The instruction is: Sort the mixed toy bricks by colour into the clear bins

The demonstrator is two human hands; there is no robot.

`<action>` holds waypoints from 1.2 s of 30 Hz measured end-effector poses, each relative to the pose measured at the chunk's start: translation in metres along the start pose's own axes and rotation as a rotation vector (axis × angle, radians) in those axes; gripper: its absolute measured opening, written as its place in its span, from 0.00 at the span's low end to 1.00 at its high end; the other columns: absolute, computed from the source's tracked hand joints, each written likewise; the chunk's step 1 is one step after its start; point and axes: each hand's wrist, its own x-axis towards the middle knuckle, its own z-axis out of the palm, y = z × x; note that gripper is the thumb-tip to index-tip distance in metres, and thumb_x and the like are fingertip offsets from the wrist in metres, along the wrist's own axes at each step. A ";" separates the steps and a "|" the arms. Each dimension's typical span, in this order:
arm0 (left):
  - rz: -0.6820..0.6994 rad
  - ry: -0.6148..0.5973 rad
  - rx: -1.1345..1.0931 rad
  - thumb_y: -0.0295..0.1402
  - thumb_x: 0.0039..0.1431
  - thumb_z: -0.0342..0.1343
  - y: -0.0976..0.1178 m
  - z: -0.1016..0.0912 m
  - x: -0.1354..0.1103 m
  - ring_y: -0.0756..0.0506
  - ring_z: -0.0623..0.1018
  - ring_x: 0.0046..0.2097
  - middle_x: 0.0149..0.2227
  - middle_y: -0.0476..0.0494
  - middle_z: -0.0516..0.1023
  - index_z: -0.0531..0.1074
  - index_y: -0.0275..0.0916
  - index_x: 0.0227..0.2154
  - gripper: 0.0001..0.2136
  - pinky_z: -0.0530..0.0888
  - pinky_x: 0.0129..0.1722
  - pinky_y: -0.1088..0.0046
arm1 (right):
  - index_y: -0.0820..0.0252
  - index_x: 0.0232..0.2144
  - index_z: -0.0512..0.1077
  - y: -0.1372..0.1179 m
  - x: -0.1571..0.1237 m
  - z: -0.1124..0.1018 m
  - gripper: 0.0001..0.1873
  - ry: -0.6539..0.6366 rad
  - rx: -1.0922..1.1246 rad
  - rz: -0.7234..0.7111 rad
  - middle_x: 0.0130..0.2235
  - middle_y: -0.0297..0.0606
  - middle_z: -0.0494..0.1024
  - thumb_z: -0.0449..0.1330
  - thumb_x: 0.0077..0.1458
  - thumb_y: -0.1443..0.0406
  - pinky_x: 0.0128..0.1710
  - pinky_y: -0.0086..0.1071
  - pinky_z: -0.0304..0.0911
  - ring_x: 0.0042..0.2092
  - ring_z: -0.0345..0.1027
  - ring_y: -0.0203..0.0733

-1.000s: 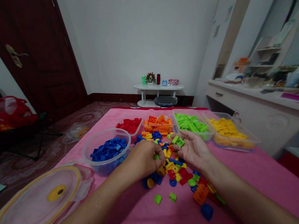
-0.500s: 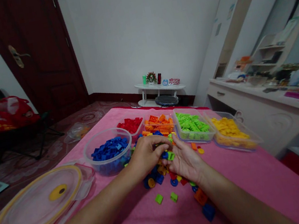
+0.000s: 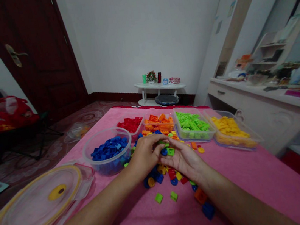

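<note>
Over a mixed pile of toy building bricks (image 3: 160, 172), my two hands meet. My left hand (image 3: 145, 155) arches from above, fingers bent and thumb down against a small blue brick (image 3: 163, 151). Palm up, my right hand (image 3: 185, 162) cups a light green brick (image 3: 170, 151) beside the blue one. Whether these two bricks are joined cannot be seen. Another bit of green shows under my left fingers. Two loose green bricks (image 3: 159, 197) lie on the pink cloth in front of the pile. An orange brick (image 3: 201, 196) and a dark blue brick (image 3: 208, 210) sit by my right forearm.
A round tub (image 3: 85, 154) holds blue bricks. Behind the pile stand boxes of red bricks (image 3: 130, 125), orange bricks (image 3: 159, 123), green bricks (image 3: 192, 121) and yellow bricks (image 3: 230, 128). Clear lids (image 3: 35, 204) lie at the left. A dresser (image 3: 240, 103) stands at the right.
My right fingers have closed in toward my left hand, and the green brick has shifted slightly up and turned. The view has moved a little; the boxes and loose bricks stay put.
</note>
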 end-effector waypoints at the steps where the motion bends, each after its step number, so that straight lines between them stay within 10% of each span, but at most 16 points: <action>1: 0.009 0.005 0.009 0.22 0.54 0.54 -0.002 0.001 0.000 0.45 0.78 0.43 0.41 0.44 0.80 0.76 0.38 0.42 0.14 0.74 0.46 0.67 | 0.62 0.39 0.68 0.001 0.000 0.000 0.10 0.007 -0.023 -0.040 0.33 0.36 0.78 0.61 0.52 0.66 0.35 0.36 0.71 0.33 0.75 0.39; 11: 0.137 0.019 0.068 0.20 0.54 0.49 -0.007 0.006 -0.003 0.45 0.73 0.53 0.52 0.39 0.74 0.69 0.37 0.51 0.21 0.70 0.54 0.65 | 0.61 0.37 0.68 0.006 0.002 0.000 0.19 0.040 -0.094 -0.172 0.34 0.34 0.78 0.68 0.41 0.70 0.37 0.30 0.70 0.33 0.74 0.35; 19: 0.082 0.067 0.136 0.23 0.57 0.50 -0.009 0.008 -0.006 0.44 0.69 0.56 0.53 0.41 0.71 0.67 0.41 0.52 0.19 0.65 0.58 0.61 | 0.60 0.34 0.66 -0.013 0.002 0.001 0.08 0.192 0.191 -0.058 0.33 0.38 0.77 0.55 0.52 0.75 0.38 0.35 0.74 0.39 0.75 0.41; 24: -0.032 -0.051 0.226 0.27 0.56 0.53 -0.022 0.018 -0.014 0.43 0.68 0.56 0.55 0.39 0.68 0.67 0.40 0.52 0.20 0.65 0.57 0.64 | 0.58 0.33 0.64 -0.051 0.010 -0.010 0.06 0.242 0.197 -0.234 0.36 0.40 0.76 0.53 0.54 0.73 0.40 0.37 0.73 0.44 0.73 0.43; 31: -0.010 -0.178 0.300 0.30 0.58 0.52 -0.024 0.026 -0.019 0.43 0.70 0.54 0.53 0.39 0.70 0.75 0.40 0.43 0.12 0.67 0.56 0.67 | 0.58 0.29 0.67 -0.131 0.047 -0.048 0.07 0.583 -0.381 -0.465 0.32 0.36 0.75 0.55 0.55 0.61 0.44 0.43 0.68 0.40 0.72 0.41; 36: -0.086 -0.052 0.394 0.35 0.59 0.52 -0.025 0.019 -0.015 0.40 0.64 0.60 0.60 0.37 0.62 0.69 0.41 0.52 0.18 0.63 0.59 0.62 | 0.62 0.35 0.74 -0.116 0.050 -0.039 0.15 0.562 -1.063 -0.840 0.41 0.43 0.78 0.57 0.48 0.59 0.49 0.41 0.61 0.45 0.69 0.45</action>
